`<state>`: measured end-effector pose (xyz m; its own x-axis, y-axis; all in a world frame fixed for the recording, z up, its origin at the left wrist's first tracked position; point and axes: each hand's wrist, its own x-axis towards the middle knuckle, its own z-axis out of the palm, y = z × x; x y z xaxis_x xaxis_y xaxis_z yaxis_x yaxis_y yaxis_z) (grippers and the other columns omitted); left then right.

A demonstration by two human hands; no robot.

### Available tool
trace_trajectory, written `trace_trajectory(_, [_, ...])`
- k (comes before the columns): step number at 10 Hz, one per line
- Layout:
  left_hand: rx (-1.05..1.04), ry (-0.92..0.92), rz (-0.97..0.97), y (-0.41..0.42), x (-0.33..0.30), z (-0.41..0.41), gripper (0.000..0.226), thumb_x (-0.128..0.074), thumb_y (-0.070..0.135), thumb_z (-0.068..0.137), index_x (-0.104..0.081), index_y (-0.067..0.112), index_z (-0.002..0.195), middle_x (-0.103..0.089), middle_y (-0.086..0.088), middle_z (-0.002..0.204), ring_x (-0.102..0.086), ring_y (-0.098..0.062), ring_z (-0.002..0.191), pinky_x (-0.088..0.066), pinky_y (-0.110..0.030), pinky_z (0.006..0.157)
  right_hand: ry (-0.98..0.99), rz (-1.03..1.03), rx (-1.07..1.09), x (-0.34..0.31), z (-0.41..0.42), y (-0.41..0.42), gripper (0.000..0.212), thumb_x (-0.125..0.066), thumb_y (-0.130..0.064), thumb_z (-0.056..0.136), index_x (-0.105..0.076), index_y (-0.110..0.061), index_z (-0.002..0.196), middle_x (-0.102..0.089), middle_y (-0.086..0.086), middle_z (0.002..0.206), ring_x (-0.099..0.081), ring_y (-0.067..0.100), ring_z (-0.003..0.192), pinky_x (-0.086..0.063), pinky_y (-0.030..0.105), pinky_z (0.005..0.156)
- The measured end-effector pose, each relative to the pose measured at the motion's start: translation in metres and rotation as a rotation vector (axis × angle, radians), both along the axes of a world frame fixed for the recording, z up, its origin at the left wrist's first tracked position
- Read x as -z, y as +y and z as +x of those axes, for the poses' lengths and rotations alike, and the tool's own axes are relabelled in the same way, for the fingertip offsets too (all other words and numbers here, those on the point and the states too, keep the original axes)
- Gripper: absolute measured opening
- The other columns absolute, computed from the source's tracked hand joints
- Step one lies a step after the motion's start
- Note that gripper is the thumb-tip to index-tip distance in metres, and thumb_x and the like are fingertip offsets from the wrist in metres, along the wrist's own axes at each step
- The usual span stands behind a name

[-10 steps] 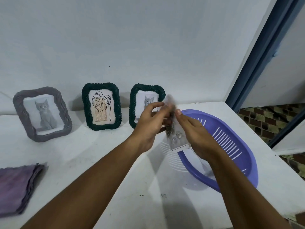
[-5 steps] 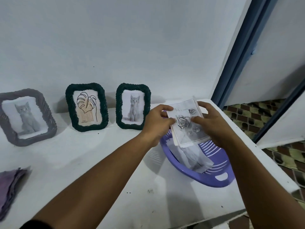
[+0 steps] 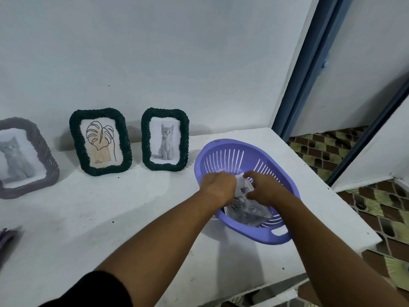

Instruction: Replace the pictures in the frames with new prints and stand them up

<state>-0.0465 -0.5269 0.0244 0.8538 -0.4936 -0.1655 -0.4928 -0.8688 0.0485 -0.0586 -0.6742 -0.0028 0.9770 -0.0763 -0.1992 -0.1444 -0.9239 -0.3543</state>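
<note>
Both hands are down in the purple basket near the desk's right edge, left hand and right hand pinching the stack of prints. Print-picking step; next, lifting one toward the three frames along the back edge.

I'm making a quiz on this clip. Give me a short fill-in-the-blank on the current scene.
1. Both hands, left hand and right hand, reach into the purple ____.
2. The prints under the hands show ____.
3. The number of frames standing against the wall is ____.
4. The middle frame shows a ____ drawing.

Answers: basket; roses; three; leaf
</note>
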Motion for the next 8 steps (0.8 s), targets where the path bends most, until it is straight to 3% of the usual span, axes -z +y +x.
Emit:
trace_trajectory(1, [0.020,-0.010,0.071,-0.003,0.004,0.000,0.027,-0.063,0.024,0.087,-0.060,0.014,0.112,-0.059,-0.005,0.097,-0.054,-0.021,0.082,-0.039,-0.031,0.069,-0.007,-0.031,-0.018,0.000,-0.002,-0.001,0.063,-0.072,-0.016,0.082,-0.044,-0.016,0.138,-0.058,0.012,0.130,-0.057,0.028,0.114,-0.045,0.030,0.090])
trace_trajectory(2, [0.045,-0.020,0.119,-0.005,0.008,0.002,0.026,-0.061,0.028,0.088,-0.062,0.015,0.111,-0.062,-0.004,0.106,-0.059,-0.021,0.088,-0.040,-0.031,0.071,-0.003,-0.107,-0.063,0.004,-0.001,-0.003,0.057,-0.070,-0.022,0.084,-0.048,-0.020,0.136,-0.055,0.014,0.129,-0.054,0.028,0.113,-0.042,0.029,0.092])
trace_trajectory(4, [0.058,0.010,0.075,-0.006,0.011,0.005,0.029,-0.061,0.026,0.089,-0.060,0.013,0.116,-0.060,-0.007,0.108,-0.060,-0.024,0.092,-0.042,-0.031,0.071,0.002,-0.144,-0.094,0.009,0.001,-0.003,0.046,-0.066,-0.024,0.087,-0.055,-0.019,0.131,-0.056,0.011,0.128,-0.053,0.027,0.113,-0.041,0.030,0.096])
trace_trajectory(6, [0.096,0.056,-0.423,0.029,-0.009,0.008,0.031,-0.062,0.028,0.088,-0.066,0.015,0.116,-0.058,-0.007,0.114,-0.054,-0.023,0.105,-0.043,-0.031,0.089,-0.096,-0.100,-0.115,-0.014,0.004,0.000,0.044,-0.065,-0.030,0.087,-0.054,-0.023,0.130,-0.057,0.008,0.124,-0.055,0.023,0.108,-0.041,0.028,0.089])
trace_trajectory(8, [0.045,-0.168,-0.829,0.133,0.015,-0.026,0.016,-0.058,0.036,0.085,-0.067,0.039,0.098,-0.053,0.022,0.099,-0.048,0.005,0.099,-0.037,-0.008,0.084,-0.211,0.077,-0.211,-0.044,-0.011,0.033,0.036,-0.058,-0.038,0.091,-0.053,-0.033,0.127,-0.057,-0.011,0.109,-0.053,0.001,0.083,-0.039,0.014,0.077])
